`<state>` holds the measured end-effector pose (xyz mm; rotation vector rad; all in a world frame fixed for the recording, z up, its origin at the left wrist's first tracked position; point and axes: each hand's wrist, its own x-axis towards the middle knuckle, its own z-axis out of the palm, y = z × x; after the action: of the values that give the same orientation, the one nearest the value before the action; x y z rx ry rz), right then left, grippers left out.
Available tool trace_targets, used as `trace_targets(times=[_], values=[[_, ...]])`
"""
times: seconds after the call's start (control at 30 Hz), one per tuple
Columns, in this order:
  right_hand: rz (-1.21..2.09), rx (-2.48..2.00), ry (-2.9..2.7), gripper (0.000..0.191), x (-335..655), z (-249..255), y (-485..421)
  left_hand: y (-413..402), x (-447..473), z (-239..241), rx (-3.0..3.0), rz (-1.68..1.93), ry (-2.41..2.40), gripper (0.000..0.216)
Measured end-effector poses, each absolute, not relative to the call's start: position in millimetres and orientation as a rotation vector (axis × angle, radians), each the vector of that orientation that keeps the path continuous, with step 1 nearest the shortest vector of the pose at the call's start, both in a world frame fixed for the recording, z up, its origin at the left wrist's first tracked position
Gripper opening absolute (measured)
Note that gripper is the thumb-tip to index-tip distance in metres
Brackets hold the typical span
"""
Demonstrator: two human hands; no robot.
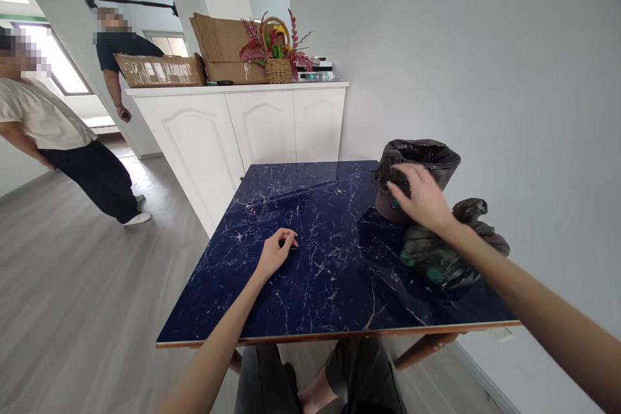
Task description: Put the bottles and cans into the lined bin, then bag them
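Observation:
My left hand (278,251) rests on the dark blue marble-patterned table (310,297), its fingers curled in toward the thumb and nothing visible in them. In front of the bin on the right, my right hand (421,197) is raised, slightly blurred, with thumb and fingers apart and nothing held. That bin (388,207) is dark, stands upright and is lined with a black plastic bag (444,165) folded over its rim. Whether my right fingers touch the liner I cannot tell. Under my right forearm lies a filled, translucent black bag (431,255), with some green showing through.
Behind the table stands a white cabinet (262,123) with cardboard boxes (162,71), a flower basket (278,70) and a plastic bottle (320,76) on top. A grey wall (509,110) borders the right. Two people, one in a cream shirt (48,113), one in a dark shirt (129,44), are at left.

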<state>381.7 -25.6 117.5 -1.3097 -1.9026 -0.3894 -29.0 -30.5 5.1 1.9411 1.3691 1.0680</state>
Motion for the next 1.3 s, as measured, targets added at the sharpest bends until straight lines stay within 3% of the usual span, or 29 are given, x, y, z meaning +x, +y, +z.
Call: trace_targets(times=[0.17, 0.27, 0.37, 0.5, 0.8, 1.3], values=[[0.147, -1.271, -2.069, 0.055, 312, 28, -89, -51, -39, 2, 2.002, 1.019, 1.351, 0.039], [0.205, -1.357, -2.137, 0.059, 292, -27, -121, -75, -61, -1, 2.139, 0.962, 1.345, 0.034], [0.195, -1.499, -2.117, 0.064, 285, -56, -138, -99, -87, -8, 2.351, 0.812, 1.463, 0.048], [0.183, -1.569, -2.095, 0.068, 284, -59, -140, -116, -102, -14, 2.449, 0.656, 1.571, 0.064], [0.112, -1.603, -2.019, 0.063, 277, -62, -141, -118, -95, -15, 2.455, 0.737, 1.561, 0.049], [0.041, -1.635, -1.969, 0.058, 266, -64, -147, -123, -95, -10, 2.375, 0.799, 1.580, 0.043]])
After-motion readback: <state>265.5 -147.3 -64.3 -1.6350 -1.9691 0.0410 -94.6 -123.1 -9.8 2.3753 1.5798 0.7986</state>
